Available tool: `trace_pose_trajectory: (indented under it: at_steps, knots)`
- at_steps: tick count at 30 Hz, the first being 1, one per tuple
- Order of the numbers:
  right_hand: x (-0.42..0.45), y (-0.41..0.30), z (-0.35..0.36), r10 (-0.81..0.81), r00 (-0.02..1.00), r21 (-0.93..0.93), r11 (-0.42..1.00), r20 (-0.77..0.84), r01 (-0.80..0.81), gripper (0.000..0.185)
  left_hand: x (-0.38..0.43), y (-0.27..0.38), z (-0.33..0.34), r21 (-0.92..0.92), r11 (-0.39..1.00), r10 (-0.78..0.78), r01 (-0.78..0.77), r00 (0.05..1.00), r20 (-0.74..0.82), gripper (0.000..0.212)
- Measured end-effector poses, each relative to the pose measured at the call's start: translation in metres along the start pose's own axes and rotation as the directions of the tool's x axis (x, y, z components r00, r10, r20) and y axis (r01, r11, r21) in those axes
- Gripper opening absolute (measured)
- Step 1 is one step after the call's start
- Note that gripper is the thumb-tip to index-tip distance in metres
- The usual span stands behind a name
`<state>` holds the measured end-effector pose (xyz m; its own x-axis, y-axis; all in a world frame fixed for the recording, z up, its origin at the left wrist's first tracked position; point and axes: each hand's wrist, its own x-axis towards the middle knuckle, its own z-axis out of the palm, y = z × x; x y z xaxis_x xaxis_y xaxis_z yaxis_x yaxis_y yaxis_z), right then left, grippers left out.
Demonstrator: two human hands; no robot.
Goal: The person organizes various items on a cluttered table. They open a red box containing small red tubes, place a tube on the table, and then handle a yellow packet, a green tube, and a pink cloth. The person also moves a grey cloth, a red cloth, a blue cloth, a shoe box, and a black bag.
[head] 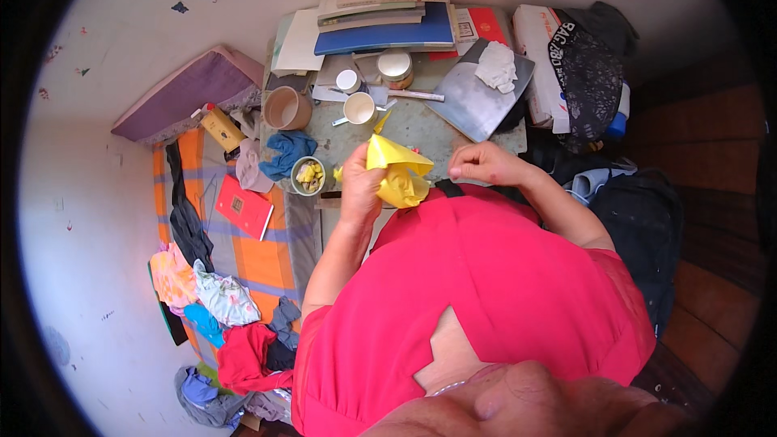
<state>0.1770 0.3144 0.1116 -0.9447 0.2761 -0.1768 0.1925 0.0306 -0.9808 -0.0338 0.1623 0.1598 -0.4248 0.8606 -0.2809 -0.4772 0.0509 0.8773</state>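
Note:
My left hand (pixel 362 184) grips a crumpled yellow plastic bag (pixel 400 173) at the near edge of the table. The bag's folds hang to the right of my fingers, and what may be inside it does not show. To the right of the bag is my right hand (pixel 485 164), its fingers curled in; whether something small is pinched between them, I cannot tell. A round container (pixel 308 176) with yellow wrapped pieces stands left of my left hand, beside a blue cloth (pixel 288 153). Behind the bag are a light mug (pixel 359 108) and a brown plastic pot (pixel 287 108).
Two lidded jars (pixel 395 68), stacked books (pixel 385 24) and a grey folder (pixel 479 91) with crumpled tissue (pixel 497 67) lie farther back on the table (pixel 419 121). Left is a bed (pixel 261 255) with clothes and a red book (pixel 244 207). A black backpack (pixel 634 243) stands right.

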Motion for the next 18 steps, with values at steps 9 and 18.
trace_pose_trajectory:
  at_steps: [9,18]
  knots:
    - [0.011,-0.071,0.022,-0.147,0.964,0.139,0.974,-0.221,0.18,0.057,-0.009,0.017,0.033,0.195,0.98,-0.036,-0.041,0.927,0.372,0.041]
    - [0.021,-0.072,0.016,-0.059,0.956,0.308,0.94,-0.286,0.15,0.018,-0.016,0.028,0.025,0.074,0.996,0.033,-0.05,0.975,0.219,0.025]
